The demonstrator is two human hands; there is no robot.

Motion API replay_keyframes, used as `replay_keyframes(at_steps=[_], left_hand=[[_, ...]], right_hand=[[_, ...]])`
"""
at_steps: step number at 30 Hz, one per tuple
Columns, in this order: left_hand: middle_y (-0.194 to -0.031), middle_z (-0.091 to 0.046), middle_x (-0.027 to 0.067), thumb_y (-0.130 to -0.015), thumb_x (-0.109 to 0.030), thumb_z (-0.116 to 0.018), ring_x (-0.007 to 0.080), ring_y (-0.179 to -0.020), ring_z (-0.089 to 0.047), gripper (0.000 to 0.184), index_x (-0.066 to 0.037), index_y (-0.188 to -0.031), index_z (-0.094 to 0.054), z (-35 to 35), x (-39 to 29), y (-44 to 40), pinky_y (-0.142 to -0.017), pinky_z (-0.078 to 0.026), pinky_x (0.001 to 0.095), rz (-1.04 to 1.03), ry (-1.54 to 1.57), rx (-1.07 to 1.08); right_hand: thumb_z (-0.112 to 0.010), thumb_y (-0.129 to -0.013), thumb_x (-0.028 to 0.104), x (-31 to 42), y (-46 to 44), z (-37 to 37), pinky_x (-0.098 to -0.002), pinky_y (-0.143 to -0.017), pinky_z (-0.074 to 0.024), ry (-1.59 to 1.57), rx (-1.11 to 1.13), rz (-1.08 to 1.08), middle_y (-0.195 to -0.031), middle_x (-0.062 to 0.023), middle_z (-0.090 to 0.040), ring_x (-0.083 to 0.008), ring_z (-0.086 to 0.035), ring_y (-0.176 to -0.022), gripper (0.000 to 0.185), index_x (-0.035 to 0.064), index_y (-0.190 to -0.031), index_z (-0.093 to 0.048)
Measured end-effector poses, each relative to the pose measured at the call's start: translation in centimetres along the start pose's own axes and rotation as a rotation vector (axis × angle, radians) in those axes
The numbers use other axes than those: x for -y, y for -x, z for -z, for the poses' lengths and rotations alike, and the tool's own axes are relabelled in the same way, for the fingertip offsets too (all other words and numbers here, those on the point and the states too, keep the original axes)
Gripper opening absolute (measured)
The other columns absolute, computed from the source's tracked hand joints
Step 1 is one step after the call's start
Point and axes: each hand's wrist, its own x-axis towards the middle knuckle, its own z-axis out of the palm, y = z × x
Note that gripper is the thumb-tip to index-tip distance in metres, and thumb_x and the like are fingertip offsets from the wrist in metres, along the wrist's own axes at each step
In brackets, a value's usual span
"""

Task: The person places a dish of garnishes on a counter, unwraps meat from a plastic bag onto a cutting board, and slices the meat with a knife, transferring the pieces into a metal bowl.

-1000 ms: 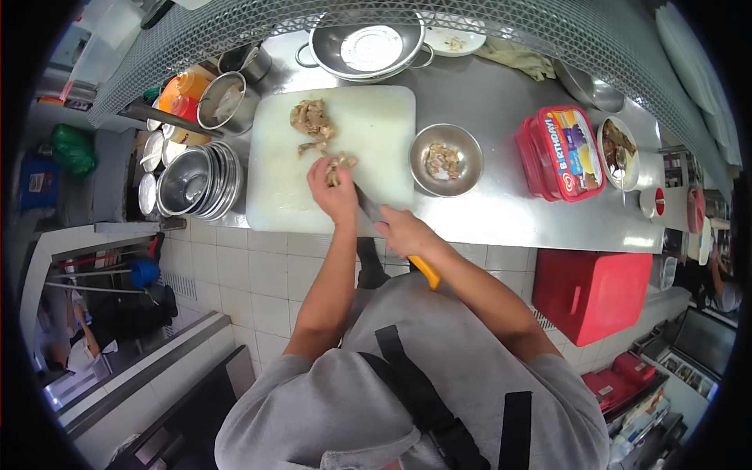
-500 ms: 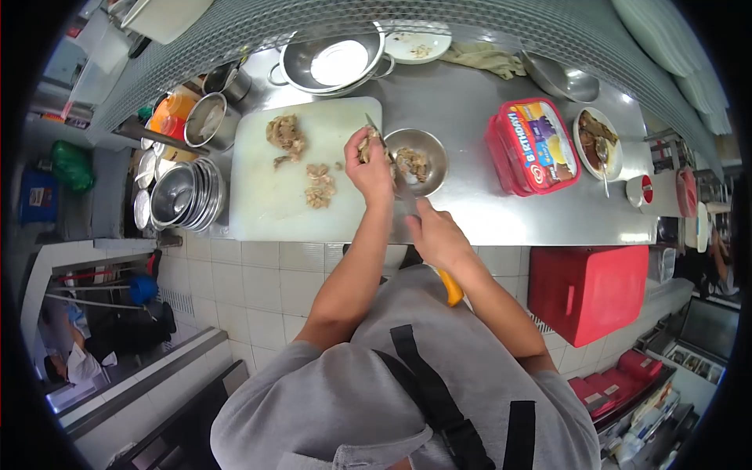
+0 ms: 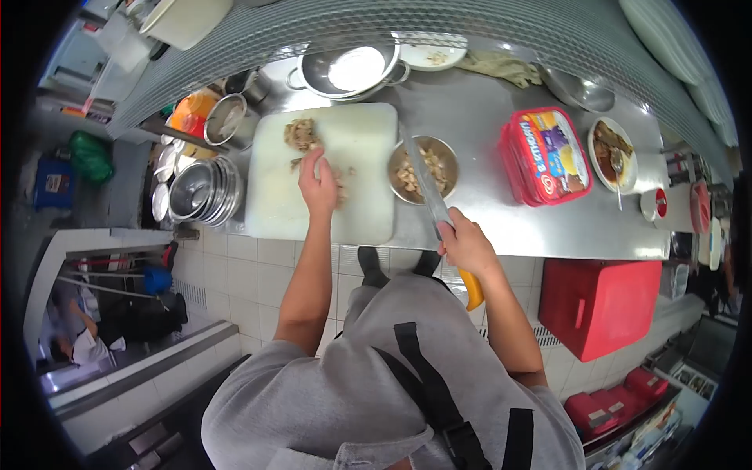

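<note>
My right hand (image 3: 470,247) grips a knife (image 3: 423,174) with a yellow handle, its long blade slanting over the small metal bowl (image 3: 453,186). In that bowl lie chopped pieces of what looks like cooked meat (image 3: 407,174). Over the white cutting board (image 3: 364,211), my left hand (image 3: 318,182) is open, fingers loosely bent and nothing visible in them. Just beyond its fingertips sits a larger lump of meat (image 3: 300,133). Smaller chopped pieces (image 3: 342,186) lie partly hidden beside and under this hand.
A red ice-cream tub (image 3: 546,157) and a plate of food with a spoon (image 3: 613,157) stand to the right. Stacked metal bowls (image 3: 192,192) are at the left, a colander (image 3: 345,70) at the back. A wire shelf (image 3: 439,19) overhangs the table's far side.
My left hand has moved left from the bowl, where it held meat against the knife, to the board. The knife now slants over the bowl. The view has shifted slightly.
</note>
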Motion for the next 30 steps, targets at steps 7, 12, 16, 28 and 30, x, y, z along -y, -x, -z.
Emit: replay_keyframes(at_steps=[7,12,16,28,30], left_hand=[[-0.127,-0.06,0.0211,-0.091,-0.009,-0.059,0.0355,-0.119,-0.057,0.03,0.003,-0.118,-0.063,0.9,2.8,2.7,-0.104,-0.043,0.0402,-0.161,-0.156,0.243],[-0.129,-0.058,0.0208,-0.086,-0.005,-0.062,0.037,-0.121,-0.054,0.032,0.003,-0.118,-0.063,2.5,-0.2,4.7,-0.104,-0.042,0.0417,0.147,0.195,0.455],[-0.132,-0.055,0.0182,-0.084,-0.005,-0.063,0.0386,-0.124,-0.05,0.037,0.0,-0.121,-0.06,1.2,-1.1,5.1,-0.105,-0.041,0.0436,-0.111,-0.115,0.056],[-0.118,-0.059,0.0176,-0.089,0.0,-0.057,0.0355,-0.111,-0.057,0.021,0.003,-0.107,-0.065,-2.2,-0.9,4.6,-0.094,-0.048,0.0417,0.083,-0.014,-0.179],[-0.116,-0.059,0.0174,-0.089,0.0,-0.057,0.0346,-0.107,-0.059,0.02,0.003,-0.106,-0.066,-4.3,-4.1,3.8,-0.092,-0.049,0.0406,0.042,0.068,-0.186]], right_hand=[[-0.05,-0.1,0.026,-2.6,-4.1,-6.7,-0.0308,-0.05,-0.0514,-0.239,0.257,-0.037,-0.073,-0.0135,-0.066,-0.0154,-0.058,-0.049,0.034,-0.0023,-0.119,-0.05],[-0.05,-0.102,0.023,-2.2,-5.4,-8.7,-0.0288,-0.046,-0.0478,-0.265,0.284,-0.062,-0.071,-0.0122,-0.062,-0.0116,-0.053,-0.048,0.03,-0.0011,-0.119,-0.049],[-0.05,-0.102,0.024,-1.3,-5.7,-9.7,-0.0291,-0.046,-0.0483,-0.2,0.337,-0.032,-0.071,-0.011,-0.063,-0.0115,-0.055,-0.049,0.03,-0.0006,-0.119,-0.05],[-0.049,-0.101,0.026,2.0,-4.4,-11.1,-0.0356,-0.049,-0.0502,-0.087,0.336,0.049,-0.069,-0.0142,-0.065,-0.0213,-0.062,-0.052,0.026,-0.0001,-0.1,-0.05],[-0.049,-0.101,0.027,2.1,-2.9,-9.1,-0.0369,-0.05,-0.0501,-0.072,0.267,0.044,-0.069,-0.0147,-0.065,-0.0225,-0.062,-0.051,0.027,-0.0001,-0.1,-0.05]])
